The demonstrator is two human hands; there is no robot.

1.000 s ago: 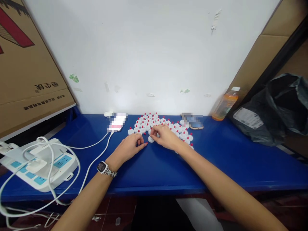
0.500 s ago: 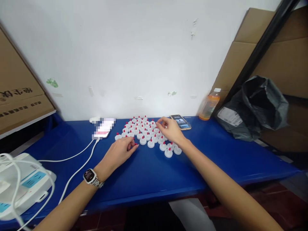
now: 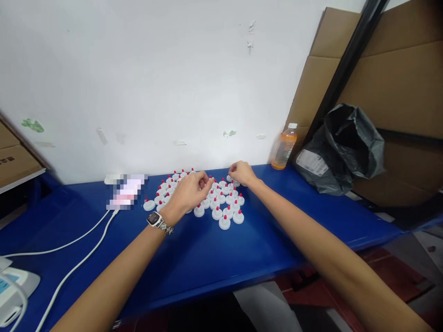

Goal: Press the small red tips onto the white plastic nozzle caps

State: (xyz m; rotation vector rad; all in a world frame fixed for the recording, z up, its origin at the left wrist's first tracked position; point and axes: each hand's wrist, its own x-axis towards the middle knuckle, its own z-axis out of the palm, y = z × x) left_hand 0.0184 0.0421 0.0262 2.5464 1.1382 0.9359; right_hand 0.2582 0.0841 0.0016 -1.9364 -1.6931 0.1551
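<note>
A blue surface runs along a white wall, with cardboard leaning at 2 o'clock. A dark plastic bag slumps at 3 o'clock from the work, an orange drink bottle upright just beside it against the wall. At 9 o'clock a blurred phone lies flat, its white cable trailing toward the near edge. At centre, a cluster of white caps with red tips stands packed cap to cap, tips up, apparently so that each can be reached from above. The left hand, a watch on its wrist, hovers knuckles-up over the cluster's middle, fingers curled; whether it grips a cap cannot be told. The right hand, arm stretched long, is pinched at the cluster's far edge, at 12 o'clock, its fingertips closed among the caps; what they grasp is hidden.
</note>
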